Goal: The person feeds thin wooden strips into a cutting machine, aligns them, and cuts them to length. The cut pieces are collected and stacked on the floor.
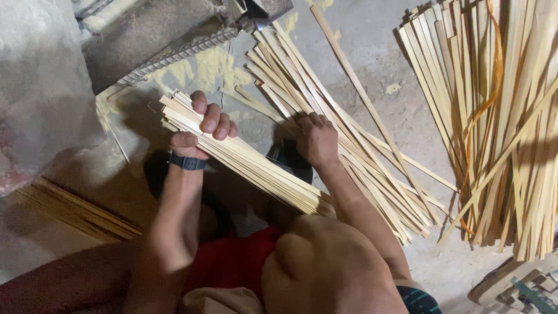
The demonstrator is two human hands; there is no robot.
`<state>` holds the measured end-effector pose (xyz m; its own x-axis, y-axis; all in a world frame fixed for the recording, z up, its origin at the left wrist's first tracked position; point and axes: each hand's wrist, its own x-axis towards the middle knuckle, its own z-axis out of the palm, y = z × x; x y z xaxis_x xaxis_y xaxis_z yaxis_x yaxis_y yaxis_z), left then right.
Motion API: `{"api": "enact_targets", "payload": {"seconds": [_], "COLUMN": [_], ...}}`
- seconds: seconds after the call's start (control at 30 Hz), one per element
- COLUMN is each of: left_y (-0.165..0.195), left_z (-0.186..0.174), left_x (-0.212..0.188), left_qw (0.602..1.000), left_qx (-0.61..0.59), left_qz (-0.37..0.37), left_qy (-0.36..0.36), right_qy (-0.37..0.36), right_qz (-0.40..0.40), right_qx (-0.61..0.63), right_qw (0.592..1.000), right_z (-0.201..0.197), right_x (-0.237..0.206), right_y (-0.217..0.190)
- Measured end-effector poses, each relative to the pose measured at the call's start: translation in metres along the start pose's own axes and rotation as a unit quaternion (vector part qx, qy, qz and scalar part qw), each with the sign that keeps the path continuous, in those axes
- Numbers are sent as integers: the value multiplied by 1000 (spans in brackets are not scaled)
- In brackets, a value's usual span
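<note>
Bamboo strip bundle (244, 160) in closed left hand (200, 131); right hand (317, 139) gripping floor strips (349, 145).

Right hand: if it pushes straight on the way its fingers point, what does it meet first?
The right hand points up-left and already rests on the loose bamboo strips on the floor; more of that pile comes first, probably.

Held strip bundle (244, 160) left of floor strip pile (349, 139)

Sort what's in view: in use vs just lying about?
In use: strip bundle gripped by left hand; floor strip pile under right hand.

Lying about: big strip stack at right, sawdust, machine, sandal.
</note>
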<state>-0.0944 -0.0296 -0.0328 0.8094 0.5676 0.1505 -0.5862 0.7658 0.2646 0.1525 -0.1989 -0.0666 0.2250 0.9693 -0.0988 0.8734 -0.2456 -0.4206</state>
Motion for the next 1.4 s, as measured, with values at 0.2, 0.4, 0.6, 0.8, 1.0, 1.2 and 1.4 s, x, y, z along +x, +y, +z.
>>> {"api": "enact_targets", "payload": {"seconds": [0.2, 0.4, 0.6, 0.8, 1.0, 1.2, 1.4], "left_y": [1, -8, -27, -25, -22, -21, -18], "left_z": [-3, -4, 2, 10, 14, 2, -5], "left_x": [-7, 3, 41, 54, 62, 53, 32], "left_qw": [1000, 998, 976, 946, 959, 973, 977], "left_qx": [2, 2, 98, 109, 63, 92, 41], "left_qz": [11, 2, -2, -37, -43, -25, -12], "left_qy": [-1, 62, 197, 303, 275, 213, 210], "right_qy": [-17, 127, 162, 153, 101, 243, -63], "right_qz": [63, 9, -28, -58, 0, -122, 134], "right_qx": [159, 236, 187, 192, 214, 24, 110], "right_qw": [985, 963, 968, 968, 972, 962, 983], "right_z": [-34, -105, -113, -106, -120, -123, -52], "right_x": [5, 27, 89, 118, 96, 44, 40], "right_y": [7, -30, -65, -79, -64, -12, 2]}}
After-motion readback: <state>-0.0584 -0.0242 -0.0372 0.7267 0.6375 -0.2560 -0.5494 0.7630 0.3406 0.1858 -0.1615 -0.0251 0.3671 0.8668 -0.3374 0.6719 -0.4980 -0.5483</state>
